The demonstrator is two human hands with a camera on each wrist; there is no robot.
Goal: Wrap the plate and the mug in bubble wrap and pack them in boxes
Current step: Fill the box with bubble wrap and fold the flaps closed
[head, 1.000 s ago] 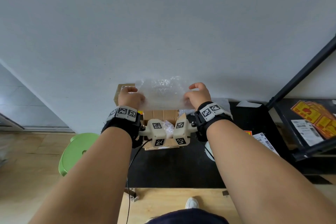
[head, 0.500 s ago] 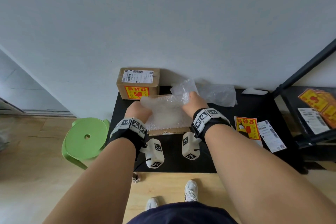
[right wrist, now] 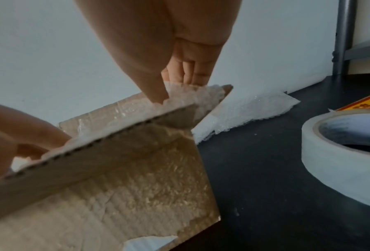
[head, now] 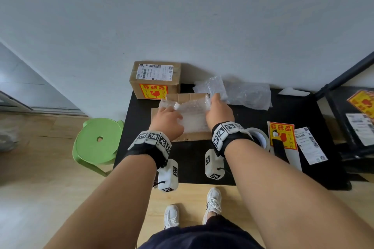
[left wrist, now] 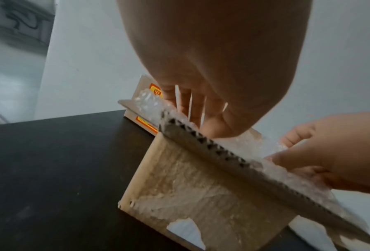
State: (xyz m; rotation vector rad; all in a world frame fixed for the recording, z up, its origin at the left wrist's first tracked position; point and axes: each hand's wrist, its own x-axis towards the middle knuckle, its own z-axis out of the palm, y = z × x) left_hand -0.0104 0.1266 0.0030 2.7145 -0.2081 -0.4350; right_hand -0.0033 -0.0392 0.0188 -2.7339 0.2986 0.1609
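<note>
A wrapped bundle [head: 190, 115] is being lowered into the open box [head: 182, 137], gripped by both the left hand [head: 168, 122] and right hand [head: 217, 111]; a sealed box [head: 154, 80] sits far left; taping is judged left.

A black desk [head: 249, 127] is seen carrying an open box [head: 182, 99], a sealed box [head: 155, 79], loose bubble wrap [head: 247, 95], a tape roll [head: 261, 139] and labels [head: 283, 133]

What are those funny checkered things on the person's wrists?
Both arms are bare, with no sleeves. Each wrist wears a black strap: the left wristband and right wristband carry white blocks printed with black-and-white square code markers. Below each hangs a white boxy camera unit, left and right, marked with the same codes. A thin dark cable trails from the left unit.
</note>
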